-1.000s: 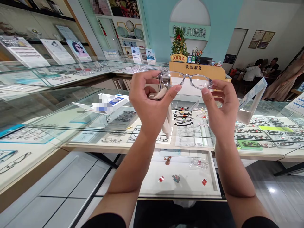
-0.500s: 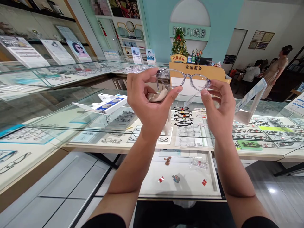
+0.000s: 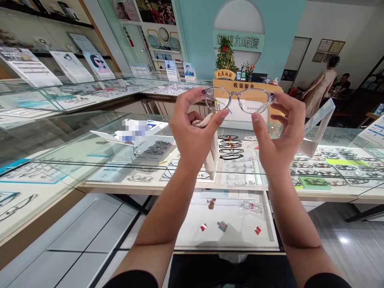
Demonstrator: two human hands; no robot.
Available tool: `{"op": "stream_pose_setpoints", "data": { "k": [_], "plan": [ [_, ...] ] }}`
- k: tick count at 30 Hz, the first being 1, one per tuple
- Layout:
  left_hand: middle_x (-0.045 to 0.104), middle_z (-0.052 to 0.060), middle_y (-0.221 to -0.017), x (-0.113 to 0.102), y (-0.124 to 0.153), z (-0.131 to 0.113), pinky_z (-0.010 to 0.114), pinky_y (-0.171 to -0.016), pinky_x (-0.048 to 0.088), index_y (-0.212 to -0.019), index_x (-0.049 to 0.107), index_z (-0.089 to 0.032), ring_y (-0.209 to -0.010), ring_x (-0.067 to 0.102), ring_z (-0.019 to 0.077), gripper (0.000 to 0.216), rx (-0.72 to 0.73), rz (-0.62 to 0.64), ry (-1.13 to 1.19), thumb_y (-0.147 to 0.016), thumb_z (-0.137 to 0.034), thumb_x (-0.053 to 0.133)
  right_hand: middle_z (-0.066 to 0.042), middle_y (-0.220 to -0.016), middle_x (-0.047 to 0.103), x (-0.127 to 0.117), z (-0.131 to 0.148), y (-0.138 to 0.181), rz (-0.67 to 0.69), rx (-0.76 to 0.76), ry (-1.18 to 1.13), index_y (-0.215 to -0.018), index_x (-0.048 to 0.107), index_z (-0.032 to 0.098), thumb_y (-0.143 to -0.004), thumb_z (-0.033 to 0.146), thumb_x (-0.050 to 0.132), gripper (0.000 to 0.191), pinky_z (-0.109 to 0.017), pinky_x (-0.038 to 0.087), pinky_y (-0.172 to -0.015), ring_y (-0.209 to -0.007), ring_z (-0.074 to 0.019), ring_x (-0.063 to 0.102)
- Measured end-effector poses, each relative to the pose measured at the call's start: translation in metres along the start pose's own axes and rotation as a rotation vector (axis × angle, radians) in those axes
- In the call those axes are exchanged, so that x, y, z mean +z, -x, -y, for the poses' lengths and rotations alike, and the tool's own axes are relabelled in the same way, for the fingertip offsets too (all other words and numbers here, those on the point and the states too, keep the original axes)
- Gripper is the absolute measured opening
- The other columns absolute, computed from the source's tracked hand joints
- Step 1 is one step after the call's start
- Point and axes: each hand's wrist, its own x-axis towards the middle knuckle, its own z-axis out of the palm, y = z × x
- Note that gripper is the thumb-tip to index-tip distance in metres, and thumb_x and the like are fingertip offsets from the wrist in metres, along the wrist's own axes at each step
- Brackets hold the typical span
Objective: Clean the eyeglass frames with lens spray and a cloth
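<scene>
Head view: both hands (image 3: 193, 138) (image 3: 279, 138) aloft

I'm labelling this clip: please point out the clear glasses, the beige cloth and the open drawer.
Clear glasses (image 3: 235, 94), head view: on the bridge.
Beige cloth (image 3: 212, 158), head view: on its hanging part.
Open drawer (image 3: 230, 211), head view: on its bare floor.

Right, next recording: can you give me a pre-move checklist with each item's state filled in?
1. Transparent greyish eyeglasses with rounded lenses held at both ends: ok, left hand and right hand each pinch one side.
2. Soft beige cloth in hand: ok, it hangs from the left hand.
3. Lenses free of smudges: cannot tell, too fine to see.
4. Both temples fully unfolded: cannot tell, partly hidden.
5. Shallow white drawer closed: not ok, it stands open below the glass-topped display counter.
</scene>
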Motion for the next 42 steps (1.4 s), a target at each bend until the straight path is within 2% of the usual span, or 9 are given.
{"op": "stream_pose_setpoints", "data": {
  "k": [4, 7, 11, 18, 24, 28, 32, 36, 42],
  "plan": [
    [0.073, 0.009, -0.135, -0.002, -0.001, 0.003, 0.044, -0.081, 0.066, -0.13, 0.069, -0.036, -0.136, 0.068, 0.0365, 0.062, 0.025, -0.041, -0.059, -0.08, -0.064, 0.092, -0.008, -0.14, 0.069, 0.001, -0.012, 0.001, 0.015, -0.012, -0.011, -0.138, 0.06, 0.037, -0.105, 0.045, 0.067, 0.034, -0.051, 0.065, -0.095, -0.122, -0.0283, 0.071],
    [0.071, 0.009, -0.137, -0.004, 0.0, 0.003, 0.047, -0.083, 0.065, -0.132, 0.068, -0.037, -0.137, 0.065, 0.0377, 0.066, -0.016, -0.035, -0.021, -0.077, -0.062, 0.095, -0.007, -0.142, 0.069, 0.002, -0.024, 0.001, 0.045, 0.011, -0.066, -0.142, 0.061, 0.04, -0.107, 0.045, 0.065, 0.036, -0.048, 0.064, -0.095, -0.123, -0.0266, 0.072],
    [0.069, 0.009, -0.146, -0.006, 0.003, 0.003, 0.045, -0.08, 0.064, -0.137, 0.066, -0.038, -0.129, 0.068, 0.035, 0.07, -0.08, 0.018, 0.067, -0.078, -0.063, 0.093, -0.006, -0.14, 0.071, 0.002, -0.031, 0.0, 0.049, 0.028, -0.117, -0.143, 0.064, 0.041, -0.111, 0.05, 0.059, 0.034, -0.043, 0.065, -0.094, -0.124, -0.0251, 0.073],
    [0.068, 0.007, -0.152, -0.005, 0.004, 0.012, 0.041, -0.077, 0.063, -0.135, 0.068, -0.038, -0.113, 0.072, 0.0287, 0.066, -0.043, -0.042, 0.094, -0.078, -0.057, 0.095, -0.007, -0.136, 0.073, 0.0, -0.023, -0.002, 0.02, 0.055, -0.179, -0.141, 0.068, 0.039, -0.112, 0.056, 0.055, 0.036, -0.047, 0.066, -0.094, -0.124, -0.0287, 0.075],
    [0.072, 0.006, -0.145, -0.003, 0.001, 0.015, 0.036, -0.073, 0.063, -0.132, 0.07, -0.036, -0.106, 0.074, 0.025, 0.067, -0.028, -0.025, 0.13, -0.074, -0.054, 0.099, -0.007, -0.124, 0.076, -0.001, -0.019, -0.003, -0.025, 0.049, -0.097, -0.133, 0.072, 0.037, -0.113, 0.056, 0.051, 0.034, -0.044, 0.066, -0.086, -0.107, -0.025, 0.078],
    [0.074, 0.006, -0.138, -0.001, -0.002, 0.014, 0.034, -0.071, 0.062, -0.127, 0.072, -0.033, -0.112, 0.073, 0.0247, 0.066, -0.029, -0.023, 0.189, -0.072, -0.053, 0.101, -0.006, -0.116, 0.077, -0.002, -0.016, -0.004, -0.05, 0.059, -0.132, -0.121, 0.074, 0.033, -0.112, 0.053, 0.057, 0.027, -0.042, 0.063, -0.081, -0.095, -0.0221, 0.076],
    [0.074, 0.005, -0.135, 0.0, -0.005, 0.014, 0.033, -0.068, 0.06, -0.127, 0.072, -0.035, -0.121, 0.071, 0.0261, 0.068, -0.053, 0.042, 0.233, -0.069, -0.052, 0.103, -0.005, -0.108, 0.078, -0.002, -0.01, -0.004, -0.103, 0.059, -0.187, -0.109, 0.073, 0.03, -0.109, 0.046, 0.066, 0.017, -0.039, 0.061, -0.073, -0.083, -0.0193, 0.072],
    [0.075, 0.004, -0.125, 0.003, -0.004, 0.011, 0.032, -0.06, 0.054, -0.12, 0.072, -0.033, -0.118, 0.07, 0.0251, 0.062, 0.058, -0.042, 0.23, -0.07, -0.053, 0.103, -0.004, -0.107, 0.078, -0.002, -0.004, -0.005, -0.105, 0.081, -0.158, -0.108, 0.073, 0.032, -0.108, 0.048, 0.065, 0.018, -0.04, 0.061, -0.073, -0.081, -0.0191, 0.071],
    [0.071, 0.007, -0.128, -0.002, 0.002, -0.007, 0.038, -0.067, 0.059, -0.123, 0.069, -0.033, -0.109, 0.072, 0.0263, 0.065, 0.112, -0.046, 0.048, -0.071, -0.056, 0.102, -0.002, -0.108, 0.078, -0.003, -0.016, -0.007, -0.092, 0.207, -0.302, -0.108, 0.074, 0.03, -0.103, 0.048, 0.072, 0.019, -0.037, 0.061, -0.073, -0.081, -0.0166, 0.07]
  ]
}}
